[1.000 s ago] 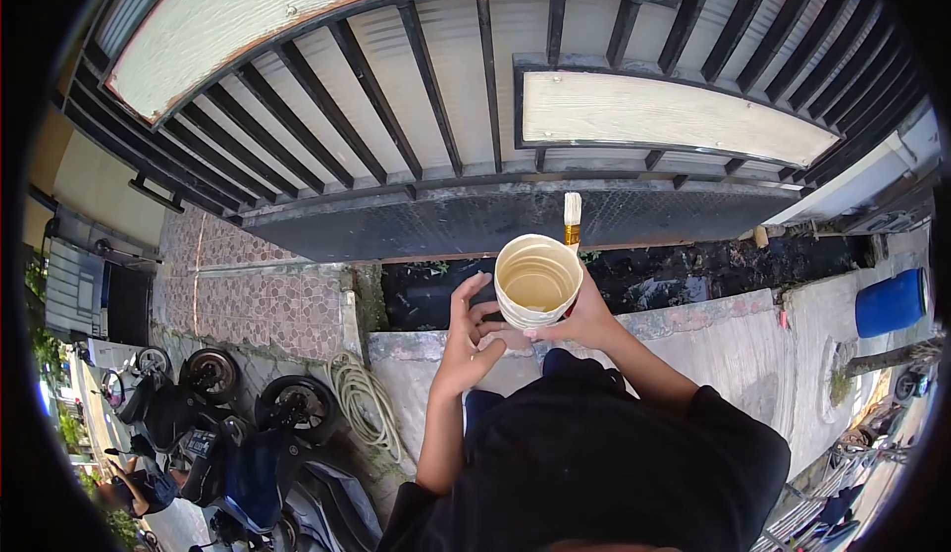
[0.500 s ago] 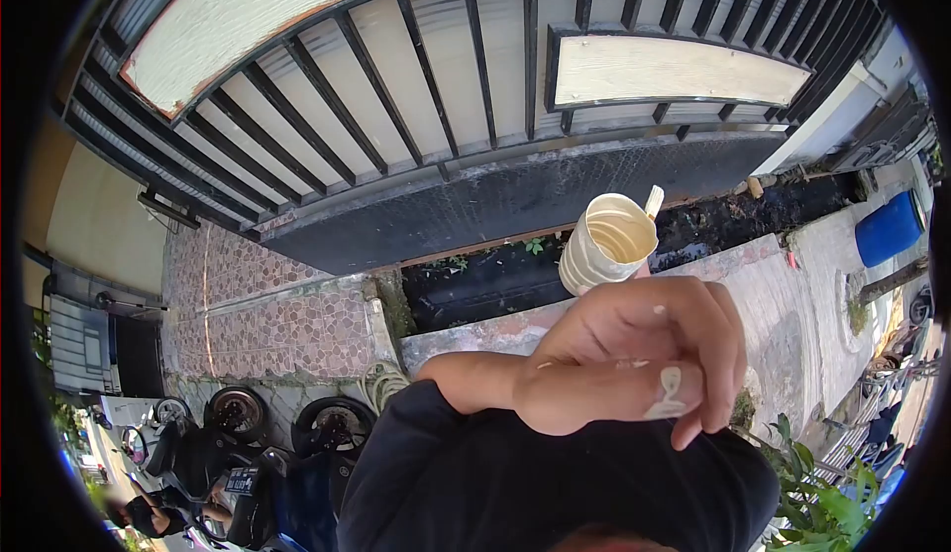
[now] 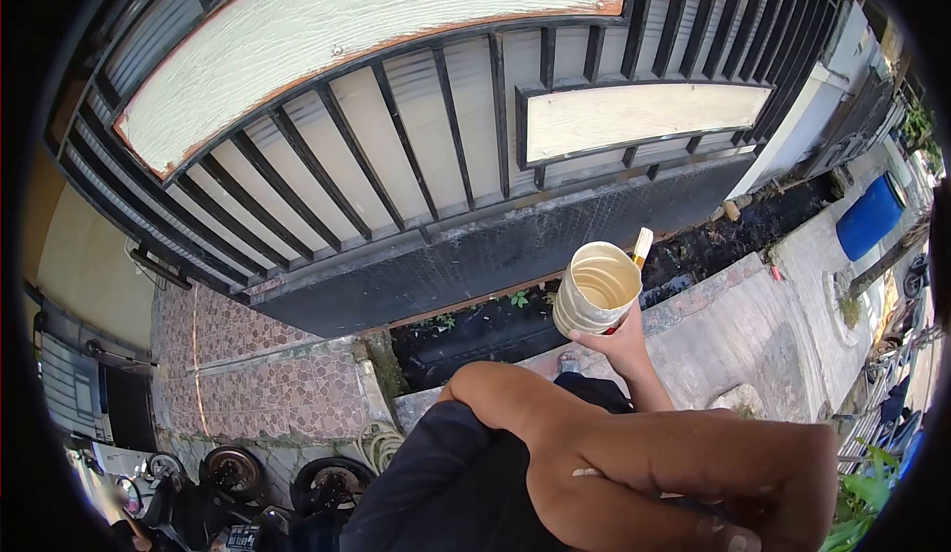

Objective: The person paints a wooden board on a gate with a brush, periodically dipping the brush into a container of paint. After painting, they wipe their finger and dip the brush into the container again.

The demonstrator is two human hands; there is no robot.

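Note:
Close to the camera, my left hand reaches across from the left, its fingers bent round towards the thumb. Nothing shows in it, though the tips are partly cut off by the lower edge. A pale smear marks its skin. Farther out, my right hand grips a cream ribbed container from below and behind, with its open mouth facing up. The inside is coated in cream paint. A paintbrush stands at the container's right rim, its pale bristles upwards.
A black barred gate carries cream-painted panels. Below it runs a dark ditch beside a concrete path. A blue barrel stands right; parked motorcycles, patterned tiles and a coiled hose lie left.
My left hand has moved down and closer to the camera, uncovering my right hand. The container and brush sit lower and slightly left in view. The whole scene has shifted as the camera turned.

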